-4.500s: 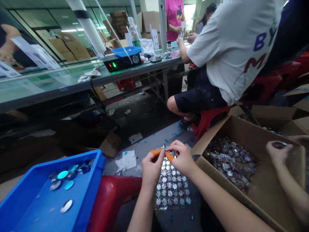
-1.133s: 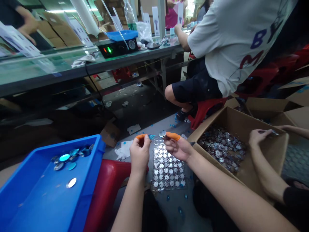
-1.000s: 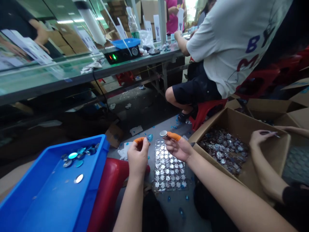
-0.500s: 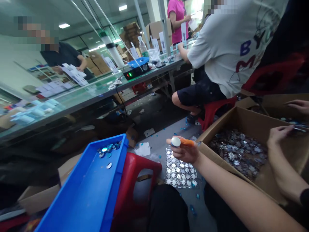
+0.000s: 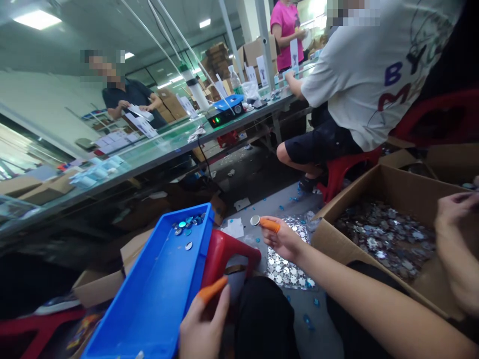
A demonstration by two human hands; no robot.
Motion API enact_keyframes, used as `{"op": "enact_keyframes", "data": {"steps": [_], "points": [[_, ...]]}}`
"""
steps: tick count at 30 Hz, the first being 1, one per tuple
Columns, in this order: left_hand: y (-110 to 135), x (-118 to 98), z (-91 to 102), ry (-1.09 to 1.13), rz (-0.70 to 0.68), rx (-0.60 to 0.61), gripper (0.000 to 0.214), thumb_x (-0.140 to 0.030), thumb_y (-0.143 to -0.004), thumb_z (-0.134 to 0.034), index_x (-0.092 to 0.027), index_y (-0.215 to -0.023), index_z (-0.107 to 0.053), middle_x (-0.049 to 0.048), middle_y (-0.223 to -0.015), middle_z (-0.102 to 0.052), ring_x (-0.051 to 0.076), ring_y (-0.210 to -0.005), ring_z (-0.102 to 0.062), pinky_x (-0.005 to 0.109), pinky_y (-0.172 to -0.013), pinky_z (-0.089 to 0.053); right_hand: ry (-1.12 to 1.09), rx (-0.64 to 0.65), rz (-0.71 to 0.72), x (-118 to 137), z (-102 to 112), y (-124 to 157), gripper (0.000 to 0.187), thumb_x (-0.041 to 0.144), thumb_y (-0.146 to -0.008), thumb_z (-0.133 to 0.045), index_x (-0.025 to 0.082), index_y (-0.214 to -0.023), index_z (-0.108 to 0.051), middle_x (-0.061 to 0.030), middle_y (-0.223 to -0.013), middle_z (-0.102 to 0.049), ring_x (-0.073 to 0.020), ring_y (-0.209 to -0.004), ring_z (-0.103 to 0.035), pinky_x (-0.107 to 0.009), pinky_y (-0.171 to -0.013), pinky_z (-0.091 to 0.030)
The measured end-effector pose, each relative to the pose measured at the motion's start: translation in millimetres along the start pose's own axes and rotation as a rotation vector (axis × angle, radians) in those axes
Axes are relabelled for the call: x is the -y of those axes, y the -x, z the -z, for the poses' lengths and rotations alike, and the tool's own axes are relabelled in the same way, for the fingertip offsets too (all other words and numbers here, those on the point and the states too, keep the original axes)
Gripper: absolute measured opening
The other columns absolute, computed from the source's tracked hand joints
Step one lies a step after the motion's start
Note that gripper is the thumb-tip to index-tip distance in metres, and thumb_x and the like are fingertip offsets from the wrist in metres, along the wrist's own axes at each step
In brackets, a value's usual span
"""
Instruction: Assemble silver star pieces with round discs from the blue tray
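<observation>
My right hand (image 5: 281, 238), an orange cover on its index finger, pinches a small round disc (image 5: 255, 220) with a pale face and shiny rim. It is raised above a sheet of silvery star-edged pieces (image 5: 286, 267) lying on the floor. My left hand (image 5: 205, 319) is low beside the right side of a long blue tray (image 5: 147, 286). Its thumb and orange-covered index finger are apart, with nothing visible between them. Several round discs (image 5: 189, 246), some bluish, lie at the tray's far end.
A red stool (image 5: 217, 249) stands against the tray. On the right, a cardboard box (image 5: 350, 249) holds many silvery pieces, with another person's hand (image 5: 454, 212) over it. A seated person (image 5: 359, 85) works at the long bench (image 5: 175, 144). Blue bits are scattered on the floor.
My left hand has come into view beside the tray. My right hand has shifted slightly left, still holding the disc, which is now tilted. The whole view has swung a little left.
</observation>
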State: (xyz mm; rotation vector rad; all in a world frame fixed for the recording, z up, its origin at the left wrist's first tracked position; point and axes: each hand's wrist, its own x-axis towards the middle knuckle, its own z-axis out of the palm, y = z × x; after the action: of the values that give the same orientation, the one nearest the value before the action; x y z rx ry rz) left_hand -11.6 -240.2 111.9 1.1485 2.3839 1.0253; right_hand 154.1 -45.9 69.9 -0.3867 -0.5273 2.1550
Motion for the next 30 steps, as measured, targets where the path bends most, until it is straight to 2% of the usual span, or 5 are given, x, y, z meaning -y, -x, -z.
{"op": "enact_keyframes", "data": {"steps": [4, 7, 13, 24, 30], "points": [[-32, -43, -47.6, 0.323, -0.088, -0.022, 0.048, -0.055, -0.076, -0.078, -0.019, -0.108, -0.076, 0.0099, -0.105, -0.075, 0.028, -0.099, -0.071, 0.038, -0.089, -0.057, 0.12, 0.002, 0.011, -9, -7, 4, 0.033, 0.028, -0.062, -0.087, 0.014, -0.084, -0.067, 0.0109, -0.05, -0.04, -0.0026, -0.042, -0.022, -0.021, -0.043, -0.016], [-40, -54, -62.7, 0.347, -0.083, -0.033, 0.046, -0.051, -0.078, -0.078, -0.017, -0.109, -0.075, 0.011, -0.102, -0.075, 0.027, -0.095, -0.071, 0.037, -0.086, -0.058, 0.19, -0.025, -0.003, -12, -9, 3, 0.039, 0.031, -0.056, -0.091, 0.014, -0.081, -0.066, 0.0097, -0.052, -0.045, -0.0023, -0.042, -0.026, -0.021, -0.044, -0.017], [-44, -50, -64.5, 0.362, -0.068, -0.021, 0.043, -0.047, -0.078, -0.079, -0.018, -0.109, -0.076, 0.0097, -0.103, -0.076, 0.026, -0.096, -0.072, 0.037, -0.088, -0.057, 0.281, -0.027, -0.045, -15, -13, 4, 0.046, 0.044, -0.057, -0.092, 0.014, -0.08, -0.065, 0.0077, -0.053, -0.047, -0.0041, -0.045, -0.032, -0.021, -0.046, -0.021], [-43, -52, -65.4, 0.415, -0.027, -0.043, 0.043, -0.048, -0.075, -0.08, -0.012, -0.098, -0.075, 0.0114, -0.094, -0.076, 0.026, -0.086, -0.071, 0.034, -0.077, -0.058, 0.316, 0.058, -0.062, -17, -13, 6, 0.042, 0.043, -0.062, -0.091, 0.014, -0.078, -0.065, 0.005, -0.059, -0.052, -0.0052, -0.049, -0.039, -0.021, -0.049, -0.024], [-43, -38, -60.9, 0.412, -0.031, -0.051, 0.043, -0.051, -0.077, -0.078, -0.013, -0.098, -0.073, 0.0089, -0.088, -0.074, 0.022, -0.08, -0.069, 0.03, -0.074, -0.055, 0.202, 0.135, -0.191, -15, -8, 9, 0.033, 0.034, -0.066, -0.087, 0.015, -0.08, -0.064, 0.0093, -0.052, -0.041, -0.003, -0.044, -0.024, -0.022, -0.047, -0.016]]}}
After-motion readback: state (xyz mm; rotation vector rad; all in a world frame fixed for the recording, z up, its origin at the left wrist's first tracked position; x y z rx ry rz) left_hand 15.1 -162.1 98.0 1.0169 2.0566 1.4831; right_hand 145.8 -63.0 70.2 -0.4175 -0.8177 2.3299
